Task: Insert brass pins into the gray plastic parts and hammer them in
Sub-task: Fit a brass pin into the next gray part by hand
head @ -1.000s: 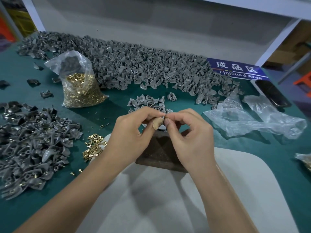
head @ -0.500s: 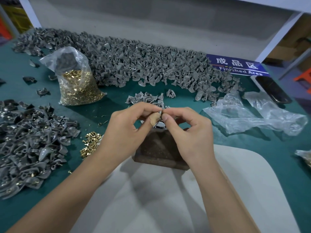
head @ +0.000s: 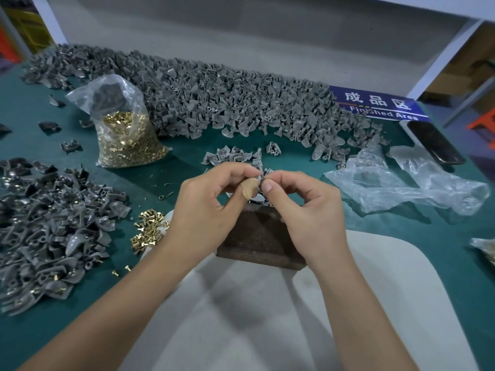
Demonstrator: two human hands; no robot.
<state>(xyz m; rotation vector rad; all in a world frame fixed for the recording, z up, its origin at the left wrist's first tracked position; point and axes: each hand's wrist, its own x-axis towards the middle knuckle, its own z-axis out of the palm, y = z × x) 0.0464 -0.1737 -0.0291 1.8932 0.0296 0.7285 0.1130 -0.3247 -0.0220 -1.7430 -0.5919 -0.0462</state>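
Both hands meet above the dark brown rectangular block point(head: 259, 236) exactly as they did 1 second ago; almost nothing has shifted except the camera's slight drift, so the pin-seating step looks unfinished and hammering has not begun. The left hand point(head: 206, 207) pinches a small gray plastic part point(head: 259, 178) between its index finger and its thumb, which wears a tan bandage. The right hand point(head: 308, 210) pinches at the same spot from the other side, fingertips touching the part; I judge it is pressing a brass pin in, though the pin itself is hidden.

The part is tiny, matte gray and angular, held in the air just over the far edge of the block, mostly covered by fingers.

On the green desk point(head: 187, 167), a small loose heap of short brass pins point(head: 147, 234) lies just left of the left wrist. Further left sits a pile of gray parts with brass showing point(head: 48, 231). Behind, a clear plastic bag of brass pins point(head: 126, 140) stands before a long heap of bare gray plastic parts point(head: 227, 108). A few more gray parts point(head: 235, 156) lie just beyond the fingers. No hammer shows.
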